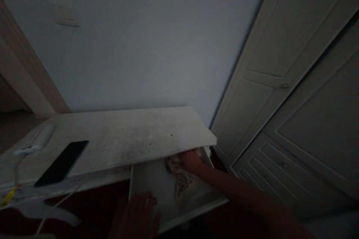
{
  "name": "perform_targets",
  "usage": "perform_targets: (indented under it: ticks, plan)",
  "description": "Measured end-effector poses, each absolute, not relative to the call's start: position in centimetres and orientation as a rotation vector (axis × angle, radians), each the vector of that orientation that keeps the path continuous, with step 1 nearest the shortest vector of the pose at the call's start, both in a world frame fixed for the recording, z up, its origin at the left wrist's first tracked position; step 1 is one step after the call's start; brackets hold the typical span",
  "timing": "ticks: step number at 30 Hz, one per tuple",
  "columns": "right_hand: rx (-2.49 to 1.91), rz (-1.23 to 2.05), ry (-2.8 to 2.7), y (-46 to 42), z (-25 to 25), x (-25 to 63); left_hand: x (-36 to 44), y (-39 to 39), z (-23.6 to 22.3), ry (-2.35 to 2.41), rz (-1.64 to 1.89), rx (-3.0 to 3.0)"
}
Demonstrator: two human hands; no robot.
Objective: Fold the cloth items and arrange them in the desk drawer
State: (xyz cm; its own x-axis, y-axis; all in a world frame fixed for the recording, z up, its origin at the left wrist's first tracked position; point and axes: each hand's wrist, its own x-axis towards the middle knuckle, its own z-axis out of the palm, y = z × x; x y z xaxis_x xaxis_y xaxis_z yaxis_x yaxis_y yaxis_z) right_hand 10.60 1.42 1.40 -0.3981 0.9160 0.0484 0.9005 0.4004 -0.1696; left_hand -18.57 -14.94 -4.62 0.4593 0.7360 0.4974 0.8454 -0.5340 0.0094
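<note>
One hand (pixel 191 160) on cloth (pixel 183 183), left hand (pixel 138 213) spread

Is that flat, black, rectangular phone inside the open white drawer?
No, the phone lies on the scuffed white tabletop, left of the open white drawer in the picture.

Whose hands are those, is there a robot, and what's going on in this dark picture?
No robot here! These are a person's own two bare hands, seen by a camera worn on their head, looking forward and down. The right hand reaches into an open drawer and is on a pale cloth with a dark pattern; its fingertips are too hidden to show the grip. The left hand is by the drawer's left side, holding nothing that I can see. On the white tabletop lie a dark phone and a white block.
</note>
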Motion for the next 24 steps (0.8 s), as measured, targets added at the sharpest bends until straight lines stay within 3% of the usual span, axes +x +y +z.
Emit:
perform_targets:
  ticks: [8, 12, 18, 24]
  plan:
    - [-1.157, 0.189, -2.83, -4.0, 1.0, 15.6, -17.8, -15.5, -1.2, -1.49, -0.582, -2.624]
    - [-0.928, 0.181, -2.97, -5.4, 1.1, 14.8, -17.9, -15.4, -2.1, -1.479, -0.577, -2.649]
    - [-0.714, 0.127, -3.04, -5.2, -0.6, 7.1, -18.1, -15.1, -4.8, -1.478, -0.63, -2.561]
    - [-0.673, 0.042, -2.941, -3.6, -3.8, -2.3, -18.4, -15.4, -4.4, -1.471, -0.742, -2.495]
